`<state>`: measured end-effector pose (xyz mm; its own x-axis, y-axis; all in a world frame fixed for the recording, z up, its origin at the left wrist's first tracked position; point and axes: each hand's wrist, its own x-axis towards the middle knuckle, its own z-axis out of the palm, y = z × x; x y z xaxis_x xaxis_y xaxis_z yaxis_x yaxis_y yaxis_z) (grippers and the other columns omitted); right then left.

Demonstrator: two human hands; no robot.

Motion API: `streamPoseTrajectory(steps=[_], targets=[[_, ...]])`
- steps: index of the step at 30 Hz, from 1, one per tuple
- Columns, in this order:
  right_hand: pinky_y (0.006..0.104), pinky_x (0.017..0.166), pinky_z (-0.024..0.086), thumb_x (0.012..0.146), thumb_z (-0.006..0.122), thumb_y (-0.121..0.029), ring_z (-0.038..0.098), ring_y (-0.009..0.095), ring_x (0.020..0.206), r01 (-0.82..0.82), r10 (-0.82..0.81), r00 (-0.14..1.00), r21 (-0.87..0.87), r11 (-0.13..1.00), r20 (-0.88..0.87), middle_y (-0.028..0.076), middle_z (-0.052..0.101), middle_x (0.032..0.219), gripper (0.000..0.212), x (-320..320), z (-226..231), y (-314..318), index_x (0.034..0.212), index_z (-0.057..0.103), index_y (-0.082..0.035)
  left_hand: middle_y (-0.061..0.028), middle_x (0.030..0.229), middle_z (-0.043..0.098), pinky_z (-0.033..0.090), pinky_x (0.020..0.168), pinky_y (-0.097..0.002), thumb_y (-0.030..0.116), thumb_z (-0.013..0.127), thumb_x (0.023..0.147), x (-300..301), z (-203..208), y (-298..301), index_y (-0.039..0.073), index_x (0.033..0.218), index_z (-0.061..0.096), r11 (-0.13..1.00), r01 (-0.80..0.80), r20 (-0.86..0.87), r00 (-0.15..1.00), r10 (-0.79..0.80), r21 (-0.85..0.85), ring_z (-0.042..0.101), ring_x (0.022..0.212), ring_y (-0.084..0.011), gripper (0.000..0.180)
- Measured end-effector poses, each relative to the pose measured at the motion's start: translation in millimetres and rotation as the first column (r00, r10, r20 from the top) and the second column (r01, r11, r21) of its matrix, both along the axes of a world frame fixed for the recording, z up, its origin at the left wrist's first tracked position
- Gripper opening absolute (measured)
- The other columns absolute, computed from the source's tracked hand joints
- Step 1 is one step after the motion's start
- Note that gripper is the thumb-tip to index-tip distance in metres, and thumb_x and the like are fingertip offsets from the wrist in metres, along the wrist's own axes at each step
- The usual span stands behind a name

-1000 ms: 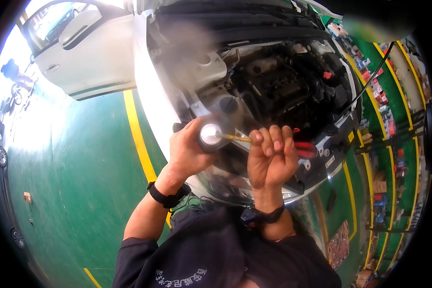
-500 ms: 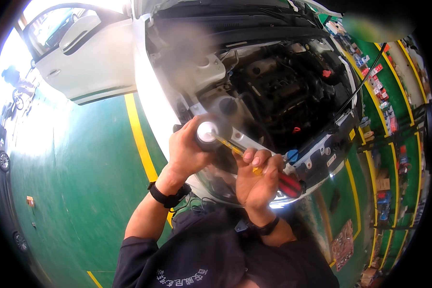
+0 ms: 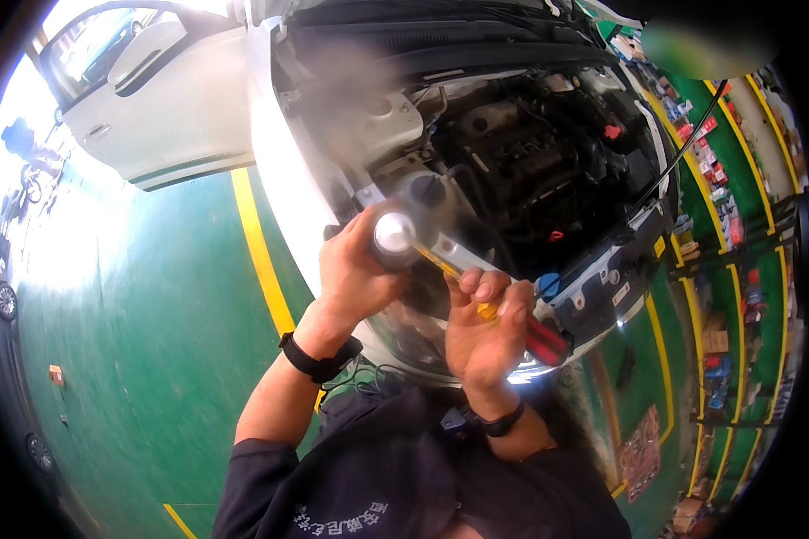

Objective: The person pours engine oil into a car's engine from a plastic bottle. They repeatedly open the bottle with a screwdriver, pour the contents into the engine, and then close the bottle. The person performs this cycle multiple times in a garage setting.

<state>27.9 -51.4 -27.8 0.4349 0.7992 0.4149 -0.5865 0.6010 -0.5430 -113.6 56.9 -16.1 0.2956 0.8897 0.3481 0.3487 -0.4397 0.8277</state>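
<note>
My left hand (image 3: 355,269) is closed around a bottle (image 3: 393,235) with a white top, held over the front left corner of the open engine bay. In my right hand (image 3: 485,323) is a slim tool with a red and black handle (image 3: 545,342) and a yellow shaft (image 3: 439,260); its exact kind does not show. The shaft slants up and left, its tip at or very near the bottle's white top. The bottle's lower body is hidden by my left hand and by blur. Just beyond it sits a round black cap (image 3: 428,189) in the engine bay.
The engine (image 3: 521,166) lies exposed beyond my hands. A blue cap (image 3: 548,287) stands near the car's front edge. To the left, a white car door (image 3: 162,117) is swung out. A thin prop rod (image 3: 688,144) rises at right, before shelves (image 3: 733,341) of parts.
The bottle and both hands have shifted slightly up and right. The shaft tip stays against or near the white top, and both grips look the same.
</note>
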Motion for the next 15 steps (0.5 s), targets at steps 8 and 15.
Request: streamPoseTrajectory(steps=[8,15], targets=[[0.0557,0.123,0.042,0.106,0.067,-0.026,0.063,0.023,0.106,-0.277,0.276,0.958,0.003,0.961,-0.073,0.003,0.062,0.095,0.024,34,15,22,0.09,0.052,-0.015,-0.0193,0.112,0.076,0.058,0.093,-0.0389,0.006,0.079,0.062,-5,0,1,0.008,0.13,0.066,0.999,0.038,0.011,0.999,-0.038,0.003,0.076,0.106,-0.0363,0.069],[0.0588,0.121,0.044,0.106,0.066,-0.03,0.061,0.022,0.099,-0.341,0.325,0.922,-0.043,0.939,-0.209,0.002,0.058,0.091,0.027,44,10,34,0.091,0.051,-0.013,-0.0191,0.113,0.076,0.058,0.094,-0.0395,0.006,0.079,0.061,-6,0,2,0.008,0.129,0.066,0.999,0.04,0.001,0.999,-0.04,0.006,0.075,0.106,-0.0378,0.07]])
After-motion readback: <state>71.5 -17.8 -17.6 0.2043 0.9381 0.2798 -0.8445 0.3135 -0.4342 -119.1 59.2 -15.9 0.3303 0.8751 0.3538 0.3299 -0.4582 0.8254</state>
